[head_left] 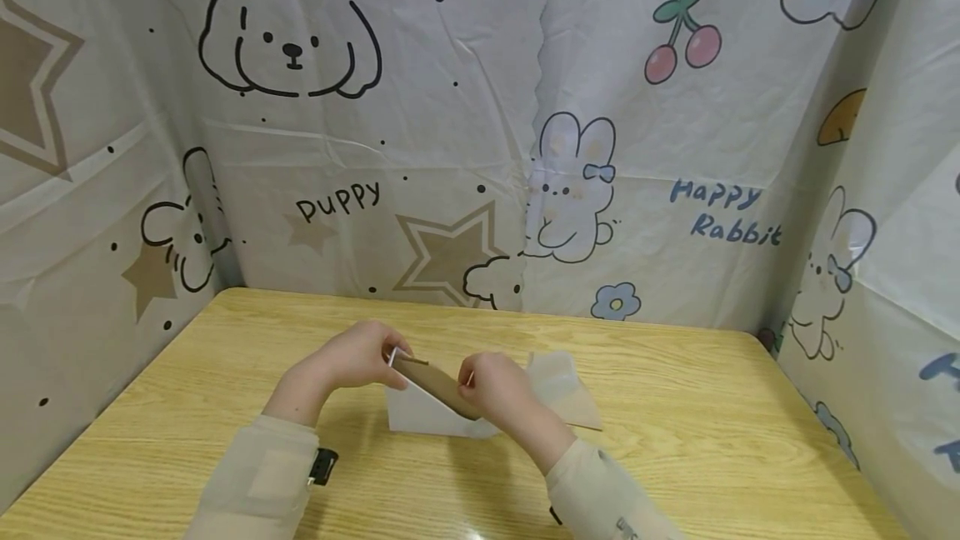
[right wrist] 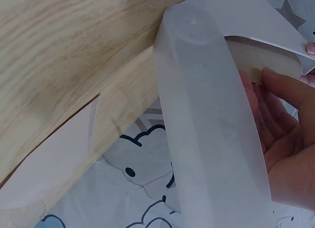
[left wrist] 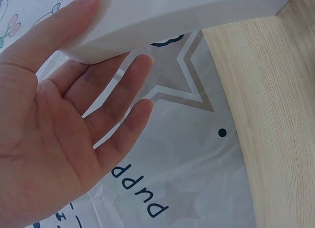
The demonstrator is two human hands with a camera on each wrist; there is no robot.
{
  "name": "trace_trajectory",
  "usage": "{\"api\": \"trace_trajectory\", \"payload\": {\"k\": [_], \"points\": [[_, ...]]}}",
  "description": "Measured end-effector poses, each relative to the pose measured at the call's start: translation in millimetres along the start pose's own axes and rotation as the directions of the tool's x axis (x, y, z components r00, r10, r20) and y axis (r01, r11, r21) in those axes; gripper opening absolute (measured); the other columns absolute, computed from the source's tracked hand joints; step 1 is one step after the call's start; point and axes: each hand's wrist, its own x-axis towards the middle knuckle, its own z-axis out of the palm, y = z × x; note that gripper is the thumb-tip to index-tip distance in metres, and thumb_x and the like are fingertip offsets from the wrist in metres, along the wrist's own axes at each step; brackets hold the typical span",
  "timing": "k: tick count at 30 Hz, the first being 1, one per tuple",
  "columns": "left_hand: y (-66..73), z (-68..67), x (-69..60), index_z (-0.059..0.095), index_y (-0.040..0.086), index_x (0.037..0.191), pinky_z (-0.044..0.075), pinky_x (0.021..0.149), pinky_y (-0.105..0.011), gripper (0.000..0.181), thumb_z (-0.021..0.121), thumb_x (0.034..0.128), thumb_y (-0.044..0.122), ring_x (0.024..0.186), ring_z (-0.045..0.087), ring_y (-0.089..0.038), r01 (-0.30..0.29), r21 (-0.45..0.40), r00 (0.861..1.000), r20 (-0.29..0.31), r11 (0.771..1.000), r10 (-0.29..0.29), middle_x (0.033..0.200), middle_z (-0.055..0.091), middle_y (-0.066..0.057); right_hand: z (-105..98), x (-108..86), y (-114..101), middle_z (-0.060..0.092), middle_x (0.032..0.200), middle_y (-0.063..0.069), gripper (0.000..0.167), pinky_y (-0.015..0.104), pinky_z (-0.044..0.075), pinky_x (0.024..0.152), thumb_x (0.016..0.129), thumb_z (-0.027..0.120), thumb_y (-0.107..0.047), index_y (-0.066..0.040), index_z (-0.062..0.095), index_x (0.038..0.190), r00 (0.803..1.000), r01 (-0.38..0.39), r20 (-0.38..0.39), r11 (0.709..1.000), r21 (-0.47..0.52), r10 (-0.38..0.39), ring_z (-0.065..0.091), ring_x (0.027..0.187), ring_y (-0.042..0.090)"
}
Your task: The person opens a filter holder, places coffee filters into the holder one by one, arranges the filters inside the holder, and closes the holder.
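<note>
A white box with a slanted open top is tilted over the middle of the table. Brown card lines or fills its opening. My left hand grips the tall left end, thumb on the near side; in the left wrist view the lower fingers extend free below the white wall. At the opening's right, my right hand pinches the edge of the brown card between thumb and fingers. A milky translucent piece partly covers that hand in the right wrist view; what it belongs to is unclear.
Right of the box, a whitish sheet-like piece with a brown edge lies on the wooden table. Printed cloth hangs behind the table and along both sides.
</note>
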Motion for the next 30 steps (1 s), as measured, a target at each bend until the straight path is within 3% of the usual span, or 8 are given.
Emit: {"api": "trace_trajectory", "payload": {"k": [6,11,15,18,25,30], "points": [[1.3,1.8,2.1,0.069,0.005,0.100,0.041,0.062,-0.028,0.031,0.079,0.0714,0.011,0.071,0.048,-0.015,0.002,-0.013,1.000,0.008,1.000,-0.002,0.079,0.058,-0.003,-9.1,-1.0,3.0,0.063,0.070,-0.001,0.008,0.022,0.040,0.054,0.081,0.070,-0.016,-0.011,0.067,0.075,0.999,-0.035,0.029,0.999,0.002,0.034,0.051,0.060,0.008],[1.0,1.8,2.4,0.068,0.005,0.102,0.040,0.062,-0.029,0.033,0.078,0.0722,0.012,0.071,0.047,-0.015,-0.003,-0.006,1.000,0.014,1.000,0.003,0.079,0.057,-0.003,-46.0,-2.5,4.8,0.067,0.078,-0.002,0.012,0.027,0.046,0.061,0.086,0.066,-0.025,-0.014,0.068,0.083,0.994,-0.089,-0.060,0.994,0.065,0.093,0.058,0.069,0.011],[0.5,1.9,3.1,0.068,0.005,0.102,0.040,0.062,-0.029,0.032,0.078,0.0723,0.012,0.071,0.047,-0.015,-0.008,0.004,1.000,0.013,1.000,0.008,0.079,0.057,-0.002,-80.8,-4.9,16.4,0.069,0.084,0.001,0.015,0.030,0.049,0.067,0.088,0.063,-0.026,-0.013,0.070,0.089,0.968,-0.162,-0.168,0.974,0.161,0.189,0.061,0.075,0.014],[-0.2,2.3,3.3,0.068,0.005,0.100,0.040,0.062,-0.028,0.030,0.078,0.0720,0.012,0.071,0.047,-0.015,-0.015,0.005,1.000,0.016,1.000,0.015,0.078,0.056,-0.002,-98.1,-7.6,33.3,0.069,0.086,0.003,0.016,0.033,0.049,0.069,0.089,0.063,-0.026,-0.012,0.069,0.092,0.940,-0.229,-0.203,0.949,0.215,0.273,0.061,0.077,0.016],[-2.8,0.9,2.7,0.068,0.005,0.099,0.041,0.063,-0.029,0.030,0.078,0.0717,0.013,0.070,0.048,-0.014,-0.021,0.011,1.000,0.013,1.000,0.021,0.078,0.058,-0.002,-104.6,-11.0,77.2,0.068,0.095,0.008,0.020,0.038,0.048,0.072,0.091,0.059,-0.027,-0.010,0.067,0.096,0.919,-0.340,-0.155,0.928,0.151,0.362,0.061,0.083,0.022],[-1.9,-0.9,1.8,0.068,0.006,0.098,0.041,0.063,-0.028,0.029,0.078,0.0716,0.013,0.070,0.048,-0.014,-0.019,0.018,1.000,0.015,1.000,0.019,0.077,0.057,-0.002,-85.1,-13.5,105.8,0.067,0.102,0.011,0.026,0.040,0.049,0.070,0.089,0.060,-0.028,-0.006,0.066,0.102,0.903,-0.427,-0.024,0.903,0.038,0.428,0.062,0.088,0.025]]}}
